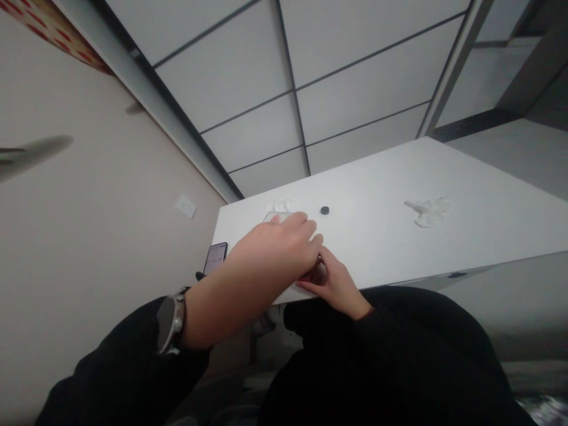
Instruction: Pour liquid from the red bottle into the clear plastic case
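Note:
My left hand (290,239), with a watch (171,322) on its wrist, reaches over the near part of the white table (377,236). Its fingers are curled, and its back hides whatever they grip. Close against it, my right hand (335,281) has thumb and fingers bent round something small. Only a dark reddish bit shows between the two hands, too covered to name. Just beyond my left knuckles, the edge of a pale, flat, clear-looking object (273,216) peeks out. A small dark round disc, like a cap (325,210), lies a little past my fingers.
Crumpled white tissue (429,212) lies on the right side of the tabletop. A phone (216,257) with a lit screen stands at the left edge, near the wall socket (186,206). Paneled sliding doors (248,77) rise behind the table.

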Demonstrator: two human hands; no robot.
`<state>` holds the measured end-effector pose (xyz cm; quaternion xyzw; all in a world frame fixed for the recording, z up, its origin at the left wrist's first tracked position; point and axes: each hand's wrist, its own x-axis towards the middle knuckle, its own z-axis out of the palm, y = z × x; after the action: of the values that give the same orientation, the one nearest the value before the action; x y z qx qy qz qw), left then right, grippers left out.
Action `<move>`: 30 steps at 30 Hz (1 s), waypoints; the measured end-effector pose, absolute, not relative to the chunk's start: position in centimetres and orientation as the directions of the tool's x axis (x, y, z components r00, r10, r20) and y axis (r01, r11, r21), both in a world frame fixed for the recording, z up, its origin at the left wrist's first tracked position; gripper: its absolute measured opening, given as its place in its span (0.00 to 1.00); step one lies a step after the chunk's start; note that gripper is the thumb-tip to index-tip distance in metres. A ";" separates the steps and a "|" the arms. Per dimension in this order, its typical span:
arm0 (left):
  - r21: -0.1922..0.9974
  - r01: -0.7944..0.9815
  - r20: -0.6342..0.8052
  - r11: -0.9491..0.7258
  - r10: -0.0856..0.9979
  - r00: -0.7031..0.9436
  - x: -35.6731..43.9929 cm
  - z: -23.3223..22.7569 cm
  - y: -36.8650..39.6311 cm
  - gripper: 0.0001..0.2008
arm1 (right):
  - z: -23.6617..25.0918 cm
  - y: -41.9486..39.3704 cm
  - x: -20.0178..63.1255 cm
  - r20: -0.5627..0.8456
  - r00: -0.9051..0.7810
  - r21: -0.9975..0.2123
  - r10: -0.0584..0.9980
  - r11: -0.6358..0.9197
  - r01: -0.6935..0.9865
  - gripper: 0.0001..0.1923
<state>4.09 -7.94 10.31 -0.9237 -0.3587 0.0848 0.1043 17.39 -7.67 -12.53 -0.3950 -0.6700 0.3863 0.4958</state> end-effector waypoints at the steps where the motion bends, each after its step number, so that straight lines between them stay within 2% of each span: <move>1: -0.266 0.625 -0.118 -0.734 0.668 0.735 3.4 10.7 -7.8 0.16 | -12.4 -7.7 17.4 0.365 -0.202 -0.908 0.909 0.396 0.141 0.39; 3: -0.243 0.635 -0.132 -0.734 0.673 0.728 1.6 10.9 -7.5 0.25 | -12.3 -7.6 17.5 0.368 -0.217 -0.907 0.904 0.400 0.132 0.40; 7: -0.080 0.712 -0.064 -0.698 0.716 0.695 -1.9 9.2 -7.1 0.36 | -12.0 -7.7 17.6 0.374 -0.237 -0.901 0.897 0.412 0.135 0.39; 14: 0.104 0.754 0.127 -0.649 0.760 0.637 -4.1 6.7 -7.1 0.35 | -12.4 -7.7 17.6 0.393 -0.248 -0.887 0.885 0.436 0.151 0.39; 19: 0.430 0.741 0.272 -0.516 0.856 0.439 -5.4 5.5 -6.0 0.36 | -13.2 -7.6 17.9 0.373 -0.229 -0.892 0.899 0.415 0.178 0.40; 22: 0.557 0.694 0.314 -0.456 0.889 0.333 -5.6 3.9 -4.3 0.40 | -13.3 -7.6 18.1 0.364 -0.208 -0.893 0.908 0.404 0.200 0.40; 26: 0.604 0.690 0.292 -0.399 0.916 0.274 -4.4 0.9 -1.5 0.35 | -13.3 -7.5 18.5 0.363 -0.133 -0.898 0.922 0.385 0.212 0.40; 30: 0.540 0.761 0.227 -0.360 0.933 0.280 -3.5 -2.1 0.6 0.30 | -13.3 -7.3 19.0 0.364 -0.031 -0.907 0.931 0.362 0.214 0.40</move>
<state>-3.45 0.60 -2.08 -0.7826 -0.5411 -0.2595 -0.1658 18.96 -7.26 -13.25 -0.4522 -0.6330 0.3386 0.5293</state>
